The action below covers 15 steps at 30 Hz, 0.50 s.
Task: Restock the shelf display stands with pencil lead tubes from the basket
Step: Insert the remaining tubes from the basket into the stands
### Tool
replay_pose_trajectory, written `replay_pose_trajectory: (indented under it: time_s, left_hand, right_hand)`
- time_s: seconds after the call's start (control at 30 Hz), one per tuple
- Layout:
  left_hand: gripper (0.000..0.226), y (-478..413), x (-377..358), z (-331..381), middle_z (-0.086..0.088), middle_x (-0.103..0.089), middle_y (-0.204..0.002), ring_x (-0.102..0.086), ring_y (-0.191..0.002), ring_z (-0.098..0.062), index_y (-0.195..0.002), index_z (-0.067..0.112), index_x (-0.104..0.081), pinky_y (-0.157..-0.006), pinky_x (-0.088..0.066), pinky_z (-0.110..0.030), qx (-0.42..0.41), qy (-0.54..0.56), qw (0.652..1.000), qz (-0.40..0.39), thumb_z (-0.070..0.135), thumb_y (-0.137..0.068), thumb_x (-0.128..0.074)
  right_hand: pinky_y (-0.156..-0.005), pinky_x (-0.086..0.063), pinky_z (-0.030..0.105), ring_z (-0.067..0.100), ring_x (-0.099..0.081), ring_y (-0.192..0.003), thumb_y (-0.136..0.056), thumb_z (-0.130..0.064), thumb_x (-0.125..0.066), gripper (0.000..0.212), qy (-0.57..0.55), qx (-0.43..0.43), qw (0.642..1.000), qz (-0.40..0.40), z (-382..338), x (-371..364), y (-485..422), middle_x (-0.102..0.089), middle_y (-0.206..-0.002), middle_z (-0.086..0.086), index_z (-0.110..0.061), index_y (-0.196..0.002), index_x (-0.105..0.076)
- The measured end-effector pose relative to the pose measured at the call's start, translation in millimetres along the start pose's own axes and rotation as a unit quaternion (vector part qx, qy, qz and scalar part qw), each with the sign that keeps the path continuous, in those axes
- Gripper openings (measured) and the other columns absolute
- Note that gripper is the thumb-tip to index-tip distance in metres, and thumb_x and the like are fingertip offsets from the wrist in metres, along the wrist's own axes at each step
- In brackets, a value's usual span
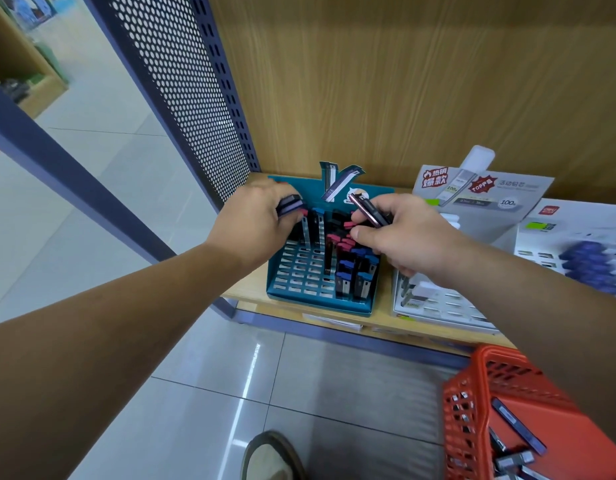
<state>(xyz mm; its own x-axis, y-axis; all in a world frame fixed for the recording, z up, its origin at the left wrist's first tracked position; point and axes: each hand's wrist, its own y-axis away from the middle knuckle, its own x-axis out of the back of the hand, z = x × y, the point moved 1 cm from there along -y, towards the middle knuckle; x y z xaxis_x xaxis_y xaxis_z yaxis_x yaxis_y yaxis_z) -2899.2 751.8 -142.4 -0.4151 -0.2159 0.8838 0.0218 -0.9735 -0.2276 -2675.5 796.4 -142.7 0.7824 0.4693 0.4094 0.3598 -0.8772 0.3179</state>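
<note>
- A small stack of dark and purple tubes [292, 204] is gripped in the curled fingers of the left hand [254, 216], over the back left corner of the stand.
- A single pinkish tube [368, 213] is pinched between the thumb and fingers of the right hand [403, 237] and held tilted above the middle rows. Whether more tubes are tucked under those fingers cannot be told.
- Beneath both hands, the teal stand [317, 305] is seen partly filled. Capped tubes [348, 268] in red, blue and black stand in the back and right slots, while the front left slots are empty.
- More loose tubes [517, 424] are seen in the red basket [472, 386], at the lower right beside the shelf [251, 289].
- Standing tubes could be knocked askew by the right knuckles, which are crowded close over them.
- A tube could be lost from the left stack if that grip is loosened while one is fed off.
- The tilted tube could be jammed, or dropped to the floor, if it is not lined up with its slot.
- The light stand, set near the shelf edge, could be shoved by a hard push.
</note>
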Motion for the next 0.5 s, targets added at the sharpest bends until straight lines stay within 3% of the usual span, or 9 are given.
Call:
replay_pose_trajectory:
  time_s: [0.07,0.17,0.23,0.3,0.5]
  left_hand:
    - [0.013,2.2,0.4,6.7,-0.001,-0.067,-0.084,-0.061,-0.08,-0.02,-0.091,0.017,-0.073,-0.075,-0.053,-0.04,0.018,0.049,0.999,0.007,0.029,-0.092,-0.076]
    - [0.015,9.4,-7.0,20.8,0.006,-0.072,-0.082,-0.067,-0.078,-0.01,-0.097,0.025,-0.075,-0.079,-0.059,-0.041,0.068,0.143,0.982,-0.101,0.032,-0.086,-0.082]
    - [0.013,10.2,-14.5,27.5,0.006,-0.072,-0.083,-0.064,-0.077,-0.008,-0.099,0.024,-0.076,-0.077,-0.056,-0.038,0.049,0.123,0.982,-0.135,0.027,-0.088,-0.081]
    - [0.009,7.8,-17.3,31.3,0.005,-0.07,-0.08,-0.06,-0.076,-0.01,-0.095,0.021,-0.074,-0.07,-0.05,-0.032,0.032,0.091,0.988,-0.122,0.025,-0.089,-0.079]
    - [0.016,8.1,-17.4,31.0,0.008,-0.064,-0.071,-0.055,-0.073,-0.01,-0.079,0.023,-0.067,-0.067,-0.044,-0.027,0.014,0.063,0.994,-0.085,0.025,-0.085,-0.082]
  right_hand:
    - [-0.038,-0.034,0.022,0.003,-0.041,-0.034,-0.095,-0.02,-0.074,0.008,0.012,0.013,1.0,0.012,1.3,0.2,0.1,-0.052,-0.061,-0.003,-0.022,-0.102,-0.07]
    - [-0.039,-0.038,0.016,0.003,-0.053,-0.043,-0.089,-0.024,-0.081,0.017,0.042,0.047,0.998,0.029,1.9,0.3,2.8,-0.062,-0.071,0.002,-0.018,-0.102,-0.072]
    - [-0.059,-0.054,0.031,0.02,-0.068,-0.069,-0.087,-0.028,-0.083,0.018,0.066,0.06,0.995,0.033,3.9,0.3,1.8,-0.071,-0.086,0.012,-0.02,-0.1,-0.073]
    - [-0.076,-0.057,0.04,0.031,-0.069,-0.086,-0.087,-0.028,-0.082,0.017,0.081,0.067,0.994,0.041,5.3,-0.7,-0.7,-0.073,-0.094,0.017,-0.02,-0.099,-0.073]
    - [-0.065,-0.049,0.033,0.023,-0.061,-0.071,-0.088,-0.03,-0.082,0.015,0.101,0.07,0.991,0.045,6.9,-2.4,-1.2,-0.07,-0.087,0.017,-0.022,-0.095,-0.072]
